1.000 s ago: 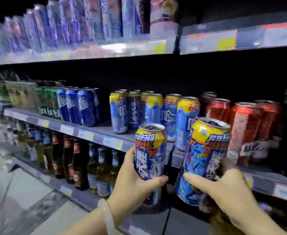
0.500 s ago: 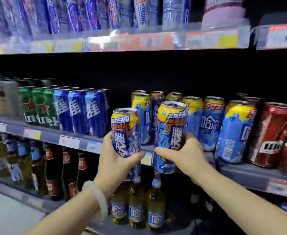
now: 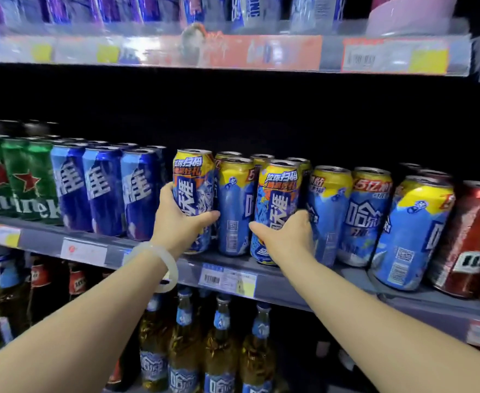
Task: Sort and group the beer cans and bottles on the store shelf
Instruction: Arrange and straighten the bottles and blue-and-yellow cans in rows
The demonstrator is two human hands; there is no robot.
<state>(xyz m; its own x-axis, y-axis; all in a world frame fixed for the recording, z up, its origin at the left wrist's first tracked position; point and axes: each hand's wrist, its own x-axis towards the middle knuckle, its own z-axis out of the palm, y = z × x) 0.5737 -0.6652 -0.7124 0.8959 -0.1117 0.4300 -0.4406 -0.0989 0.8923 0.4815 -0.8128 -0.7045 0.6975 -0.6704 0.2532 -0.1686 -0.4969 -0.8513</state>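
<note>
Head view: the left hand (image 3: pixel 176 222) has its grip wrapped around a dark-blue and yellow can (image 3: pixel 194 194), thumb across the front and fingers behind, the can upright at the front edge of the middle shelf (image 3: pixel 275 275). A pale bangle (image 3: pixel 159 262) sits on that wrist. The right hand (image 3: pixel 287 236) holds a second matching can (image 3: pixel 275 205) low on its body, tilted slightly, its base at the shelf lip.

Between the two held cans stands a light-blue can with a yellow top (image 3: pixel 234 205), just beside both. More light-blue cans (image 3: pixel 369 217) run to the right of the right hand, the farthest of them leaning; further ones stand behind in the dark of the shelf. Red cans (image 3: pixel 477 239) close the row at the far right. Left of the left hand stand three deep-blue cans (image 3: pixel 105 191), then green cans with a red star (image 3: pixel 15 182) at the left edge.

The shelf is grey with price labels (image 3: pixel 227 279) clipped along its front. Above, an upper shelf (image 3: pixel 233 52) carries blurred blue and purple cans behind a clear strip with orange and yellow tags. Below, between the forearms, stand amber bottles with blue labels (image 3: pixel 220 350), and darker bottles with red neck labels (image 3: pixel 77 282) to the left. The back of the shelving is black and unlit.
</note>
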